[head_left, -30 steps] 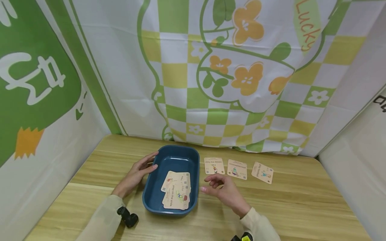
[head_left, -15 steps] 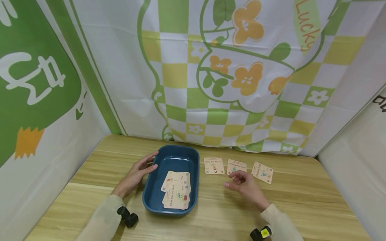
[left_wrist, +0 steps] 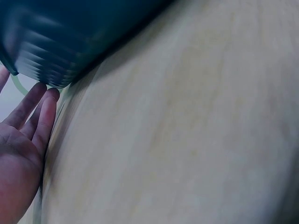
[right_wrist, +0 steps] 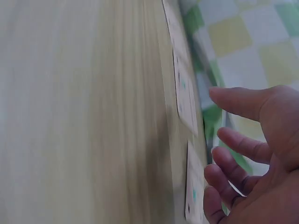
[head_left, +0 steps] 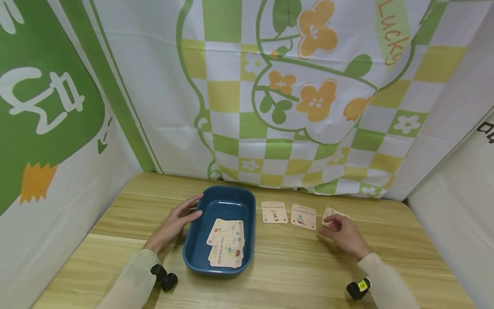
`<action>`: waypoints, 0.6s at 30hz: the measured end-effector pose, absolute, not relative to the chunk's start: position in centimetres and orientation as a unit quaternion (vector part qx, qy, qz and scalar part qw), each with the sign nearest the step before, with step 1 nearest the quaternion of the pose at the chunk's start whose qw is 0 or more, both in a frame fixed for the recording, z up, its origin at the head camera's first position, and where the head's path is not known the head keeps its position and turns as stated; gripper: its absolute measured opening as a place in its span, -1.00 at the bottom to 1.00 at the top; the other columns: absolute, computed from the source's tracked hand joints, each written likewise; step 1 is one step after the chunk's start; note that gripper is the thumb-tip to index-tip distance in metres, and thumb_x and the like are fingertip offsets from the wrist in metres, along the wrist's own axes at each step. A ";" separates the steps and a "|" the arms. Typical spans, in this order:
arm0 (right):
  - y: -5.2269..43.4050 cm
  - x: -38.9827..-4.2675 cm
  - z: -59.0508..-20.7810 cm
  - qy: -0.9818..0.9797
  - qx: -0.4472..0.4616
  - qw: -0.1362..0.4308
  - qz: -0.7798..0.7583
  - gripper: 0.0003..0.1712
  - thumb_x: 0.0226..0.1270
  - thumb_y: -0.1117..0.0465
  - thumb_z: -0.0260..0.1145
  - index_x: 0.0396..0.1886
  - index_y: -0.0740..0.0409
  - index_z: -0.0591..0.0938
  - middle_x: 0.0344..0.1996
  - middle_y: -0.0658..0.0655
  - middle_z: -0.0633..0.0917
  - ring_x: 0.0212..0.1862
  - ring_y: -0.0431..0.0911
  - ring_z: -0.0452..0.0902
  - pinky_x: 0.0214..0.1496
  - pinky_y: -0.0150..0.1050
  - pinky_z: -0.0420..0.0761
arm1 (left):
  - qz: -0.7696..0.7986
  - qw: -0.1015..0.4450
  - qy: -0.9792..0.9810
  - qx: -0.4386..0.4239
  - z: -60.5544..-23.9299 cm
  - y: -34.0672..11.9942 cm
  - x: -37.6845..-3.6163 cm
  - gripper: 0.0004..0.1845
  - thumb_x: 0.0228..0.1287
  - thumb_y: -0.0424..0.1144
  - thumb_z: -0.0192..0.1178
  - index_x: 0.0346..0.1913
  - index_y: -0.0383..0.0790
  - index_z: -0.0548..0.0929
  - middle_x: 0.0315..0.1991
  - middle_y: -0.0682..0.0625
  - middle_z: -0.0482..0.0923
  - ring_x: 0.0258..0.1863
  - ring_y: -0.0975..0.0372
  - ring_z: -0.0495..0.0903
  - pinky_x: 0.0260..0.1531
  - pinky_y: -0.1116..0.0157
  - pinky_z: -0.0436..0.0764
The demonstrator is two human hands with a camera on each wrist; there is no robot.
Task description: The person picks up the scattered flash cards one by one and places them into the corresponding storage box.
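Well, the right hand (head_left: pixel 343 235) is over the right card (head_left: pixel 330 212), its thumb and bent fingers apart, holding nothing. That card lies on the far, right part of the table (head_left: pixel 390 253). The left hand (head_left: pixel 174 223), fingers nearly straight, touches the left side of the blue tub (head_left: pixel 221 209). It might work best to pinch the card softly by its edge, without bending it.

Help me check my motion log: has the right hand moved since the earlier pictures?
Yes: the right hand has moved rightward across the head view, away from the blue tray.
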State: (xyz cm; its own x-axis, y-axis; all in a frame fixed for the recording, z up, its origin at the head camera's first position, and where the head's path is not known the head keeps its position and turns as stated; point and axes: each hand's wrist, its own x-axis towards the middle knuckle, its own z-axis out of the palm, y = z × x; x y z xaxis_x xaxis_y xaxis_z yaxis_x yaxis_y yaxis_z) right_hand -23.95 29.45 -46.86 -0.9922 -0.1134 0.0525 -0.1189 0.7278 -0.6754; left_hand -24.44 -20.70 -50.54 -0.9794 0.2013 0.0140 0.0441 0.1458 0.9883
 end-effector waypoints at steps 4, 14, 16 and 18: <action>31.6 -24.9 -46.8 -0.942 0.061 -0.003 0.330 -0.40 0.19 0.10 0.57 0.04 0.45 0.61 -0.15 0.32 0.63 -0.12 0.10 0.56 -0.08 -0.03 0.58 | 0.650 0.061 0.753 0.083 -50.6 -20.7 -24.5 -0.34 0.49 -0.06 0.21 0.57 0.01 0.28 0.55 -0.16 0.14 0.52 -0.16 0.07 0.44 -0.26 0.02; 35.1 -26.1 -47.1 -0.970 0.050 -0.004 0.236 0.07 0.07 -0.18 0.60 0.28 0.57 0.44 0.01 0.61 0.51 0.05 0.41 0.43 0.03 0.28 0.51 | 0.652 0.059 0.751 0.088 -50.6 -20.7 -24.5 -0.36 0.51 -0.12 0.19 0.56 -0.02 0.29 0.54 -0.17 0.16 0.51 -0.16 0.09 0.44 -0.25 0.03; 35.5 -26.2 -47.0 -0.974 0.042 -0.014 0.221 0.14 0.05 -0.21 0.60 0.31 0.59 0.40 0.03 0.63 0.49 0.07 0.45 0.40 0.04 0.33 0.47 | 0.652 0.057 0.751 0.091 -50.6 -20.7 -24.5 -0.36 0.51 -0.12 0.18 0.56 -0.04 0.29 0.54 -0.19 0.16 0.51 -0.16 0.10 0.44 -0.25 0.04; 35.9 -26.3 -47.1 -0.977 0.030 -0.025 0.210 0.19 0.03 -0.25 0.59 0.34 0.58 0.36 0.04 0.64 0.46 0.07 0.48 0.37 0.04 0.36 0.46 | 0.650 0.056 0.752 0.092 -50.6 -20.7 -24.4 -0.36 0.51 -0.12 0.18 0.56 -0.05 0.29 0.53 -0.20 0.17 0.50 -0.17 0.11 0.43 -0.25 0.05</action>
